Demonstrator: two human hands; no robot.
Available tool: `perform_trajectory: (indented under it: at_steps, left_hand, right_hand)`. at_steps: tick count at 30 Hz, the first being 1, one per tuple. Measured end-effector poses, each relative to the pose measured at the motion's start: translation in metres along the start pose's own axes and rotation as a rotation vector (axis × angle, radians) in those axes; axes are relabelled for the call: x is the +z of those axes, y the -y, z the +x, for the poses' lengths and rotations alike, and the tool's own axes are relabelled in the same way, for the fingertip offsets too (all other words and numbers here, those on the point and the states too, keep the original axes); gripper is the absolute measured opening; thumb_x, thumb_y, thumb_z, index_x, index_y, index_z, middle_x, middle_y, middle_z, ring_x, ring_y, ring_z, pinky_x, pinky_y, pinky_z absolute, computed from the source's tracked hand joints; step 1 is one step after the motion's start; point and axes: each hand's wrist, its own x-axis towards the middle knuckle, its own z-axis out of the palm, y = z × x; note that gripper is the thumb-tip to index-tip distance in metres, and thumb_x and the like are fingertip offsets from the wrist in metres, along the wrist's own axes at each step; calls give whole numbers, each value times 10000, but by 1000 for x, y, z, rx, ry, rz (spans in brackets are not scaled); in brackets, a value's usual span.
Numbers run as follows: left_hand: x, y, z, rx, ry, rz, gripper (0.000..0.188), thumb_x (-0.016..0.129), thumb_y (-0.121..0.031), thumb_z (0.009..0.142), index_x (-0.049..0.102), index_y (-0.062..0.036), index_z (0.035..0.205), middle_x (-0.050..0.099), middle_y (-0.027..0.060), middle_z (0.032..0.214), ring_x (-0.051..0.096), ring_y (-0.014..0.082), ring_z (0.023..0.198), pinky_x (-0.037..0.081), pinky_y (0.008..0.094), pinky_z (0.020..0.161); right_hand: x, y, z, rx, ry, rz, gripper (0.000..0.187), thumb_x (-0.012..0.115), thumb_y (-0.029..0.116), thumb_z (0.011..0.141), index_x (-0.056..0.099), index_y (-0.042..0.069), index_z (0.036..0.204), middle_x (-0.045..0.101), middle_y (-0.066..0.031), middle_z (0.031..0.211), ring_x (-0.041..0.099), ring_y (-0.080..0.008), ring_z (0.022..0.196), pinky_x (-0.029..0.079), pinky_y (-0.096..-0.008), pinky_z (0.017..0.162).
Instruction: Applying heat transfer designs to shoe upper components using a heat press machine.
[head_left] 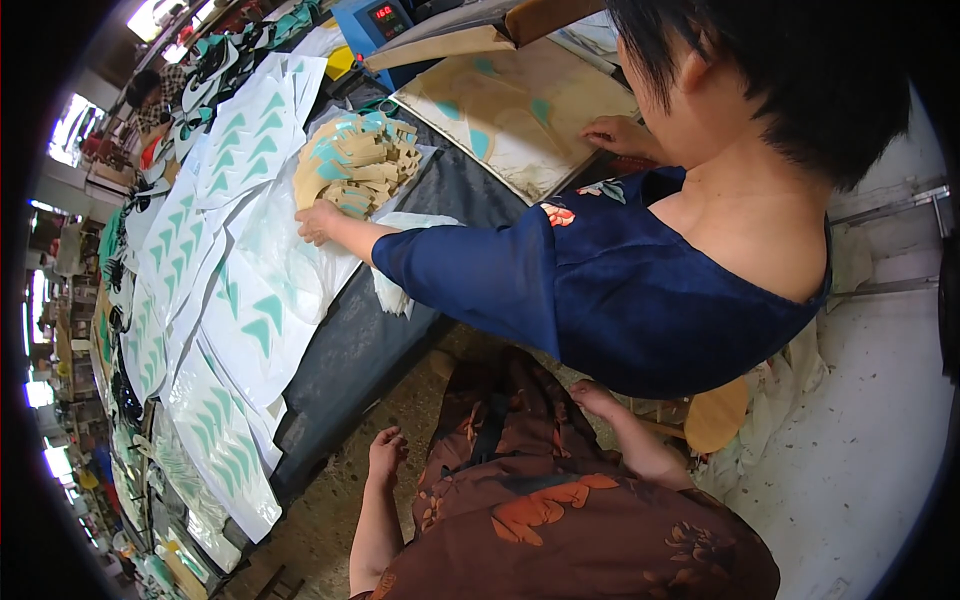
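Observation:
My left hand (386, 457) hangs beside my brown floral clothing (540, 510), its fingers loosely bent and apart with nothing visible in them. It is apart from the dark-covered table (345, 375). My right hand (596, 399) rests low at my other side, fingers loosely extended, holding nothing that I can see; it is near the co-worker's blue sleeve (480, 285). On the table lie white sheets (200, 345) with rows of teal curved shapes. Beyond them sits a fanned stack of tan pieces with teal patches (350, 165), which the co-worker's left hand (318, 221) touches.
The co-worker (690, 270) leans across on my right, one hand (625, 138) at the edge of a flat press plate (520, 130) bearing tan and teal pieces. A blue control box (375, 35) stands behind. A round wooden stool seat (717, 415) is at the right.

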Motion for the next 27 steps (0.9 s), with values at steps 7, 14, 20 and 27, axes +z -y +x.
perform_trajectory:
  at_steps: [7, 14, 20, 27]
  left_hand:
    - [3, -4, -2, -6, 7, -4, 221, 512, -93, 819, 509, -55, 1036, 555, 39, 769, 510, 124, 587, 408, 233, 514]
    - [5, -9, -4, -11, 5, 2, 217, 512, -88, 818, 510, -52, 1031, 555, 42, 770, 509, 124, 590, 407, 233, 511]
    - [2, -6, 0, 11, 14, 25, 215, 497, -101, 824, 497, -56, 1034, 566, 52, 786, 523, 127, 578, 421, 245, 509]
    - [2, -3, 2, 2, 1, 24, 208, 507, -92, 820, 505, -54, 1024, 560, 49, 779, 518, 129, 588, 414, 244, 513]
  right_hand:
    - [-8, -19, 14, -41, 60, -146, 174, 520, 147, 799, 522, 45, 941, 483, 3, 701, 440, -104, 621, 370, -257, 546]
    - [-14, -38, 28, -132, 112, -137, 305, 424, 176, 873, 421, 33, 1142, 508, -71, 885, 474, -168, 736, 417, -301, 623]
    - [-9, -40, 30, -182, 27, 598, 202, 520, 129, 805, 531, 24, 978, 514, -40, 849, 464, -120, 694, 406, -266, 612]
    - [-9, -25, 18, -178, 15, 413, 230, 519, 150, 808, 522, 25, 1001, 513, -54, 894, 468, -128, 747, 408, -275, 644]
